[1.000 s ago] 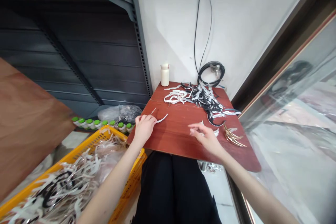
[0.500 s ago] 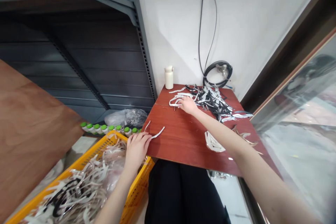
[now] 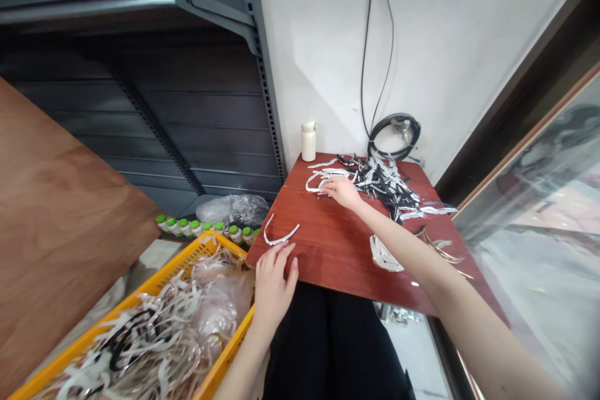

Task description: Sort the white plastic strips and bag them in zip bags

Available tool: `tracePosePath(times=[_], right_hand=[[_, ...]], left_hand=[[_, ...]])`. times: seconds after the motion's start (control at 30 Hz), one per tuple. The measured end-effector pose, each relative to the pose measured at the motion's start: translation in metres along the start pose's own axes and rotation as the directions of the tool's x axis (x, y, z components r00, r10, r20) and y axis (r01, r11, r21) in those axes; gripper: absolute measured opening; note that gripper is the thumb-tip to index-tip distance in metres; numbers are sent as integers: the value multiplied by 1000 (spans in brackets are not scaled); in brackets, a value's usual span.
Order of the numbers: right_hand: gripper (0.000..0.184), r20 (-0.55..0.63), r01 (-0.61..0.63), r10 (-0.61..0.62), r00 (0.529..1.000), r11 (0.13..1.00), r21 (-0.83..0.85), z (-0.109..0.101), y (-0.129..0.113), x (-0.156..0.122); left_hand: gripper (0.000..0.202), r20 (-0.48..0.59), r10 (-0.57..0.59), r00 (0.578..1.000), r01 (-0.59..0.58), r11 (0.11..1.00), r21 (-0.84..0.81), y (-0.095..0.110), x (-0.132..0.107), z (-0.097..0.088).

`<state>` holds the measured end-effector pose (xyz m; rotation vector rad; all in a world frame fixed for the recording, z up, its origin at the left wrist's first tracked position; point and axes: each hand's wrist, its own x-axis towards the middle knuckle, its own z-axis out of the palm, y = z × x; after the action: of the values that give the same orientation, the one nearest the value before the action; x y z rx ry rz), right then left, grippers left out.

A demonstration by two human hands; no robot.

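Note:
A thin white curved strip (image 3: pixel 282 239), bent like a U, lies on the red-brown table (image 3: pixel 323 237) at its left front. My left hand (image 3: pixel 273 278) is just below it at the table's edge, fingers spread and nothing in them. Farther back, my right hand (image 3: pixel 343 192) has its fingertips pinched together at a loose group of white strips (image 3: pixel 311 182), closed on one at the group's front. Right beside that hand is a tangled heap of black, white and clear strips (image 3: pixel 382 184). A bundle of white strips (image 3: pixel 383 255) sits partly behind my right forearm.
A yellow crate (image 3: pixel 171 260) full of strips and plastic bags stands at the left. Bottles with green caps (image 3: pixel 195 226) line the floor behind it. A cream bottle (image 3: pixel 308 142) and a coiled black cable (image 3: pixel 396 153) are by the wall. Tan strips (image 3: pixel 440 250) lie at the right.
My left hand has come away from the white curved strip, shifting right and toward me, so the whole strip shows. My right hand stays at the white strips. The view has shifted slightly.

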<state>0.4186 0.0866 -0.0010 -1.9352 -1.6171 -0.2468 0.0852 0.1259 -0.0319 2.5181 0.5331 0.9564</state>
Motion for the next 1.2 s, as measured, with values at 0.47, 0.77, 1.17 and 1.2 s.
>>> tracePosePath(times=[0.47, 0.77, 1.17, 1.2], right_hand=[[21, 103, -26, -26, 994, 880, 475, -41, -150, -132], [27, 211, -366, 332, 920, 529, 766, -24, -178, -155], [33, 389, -487, 661, 642, -41, 873, -23, -194, -146], [32, 378, -484, 659, 650, -24, 875, -25, -195, -146]], left_hand=[[44, 369, -575, 730, 519, 115, -847, 39, 16, 13], [36, 443, -375, 814, 559, 297, -774, 62, -14, 16], [34, 265, -527, 808, 509, 396, -765, 54, -25, -10], [32, 244, -527, 814, 498, 418, -760, 54, -25, -11]])
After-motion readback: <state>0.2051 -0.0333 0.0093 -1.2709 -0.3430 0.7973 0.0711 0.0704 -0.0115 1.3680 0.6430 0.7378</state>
